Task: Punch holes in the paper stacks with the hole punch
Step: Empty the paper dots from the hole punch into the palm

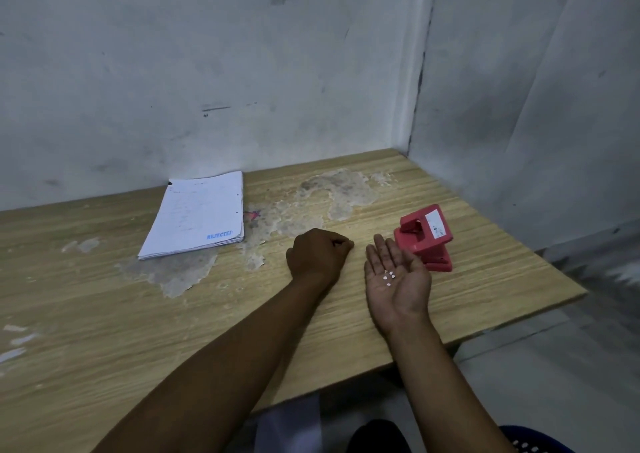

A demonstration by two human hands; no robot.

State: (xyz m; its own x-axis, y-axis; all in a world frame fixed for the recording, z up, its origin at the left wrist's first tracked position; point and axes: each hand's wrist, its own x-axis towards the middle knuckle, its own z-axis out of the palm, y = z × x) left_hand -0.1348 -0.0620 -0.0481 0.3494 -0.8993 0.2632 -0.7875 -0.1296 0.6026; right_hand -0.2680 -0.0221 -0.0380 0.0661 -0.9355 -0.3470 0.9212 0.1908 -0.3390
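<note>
Right hand [394, 279] lies spread, palm up, cupping paper dots [388, 276]; left hand [317, 253] curled, fingertips pinched on table [104, 314].

A: Obs. 1, clothing on arms? Both forearms are bare up to the frame edge; no sleeve, cuff or glove in view.

B: Confirmed. Left hand [317, 256] and right hand [396, 279]: no ring, watch or band that I can see at either wrist.

A: Lower body? Only a dark shape shows below the counter [104, 314] edge, too dim to tell what it is.
</note>
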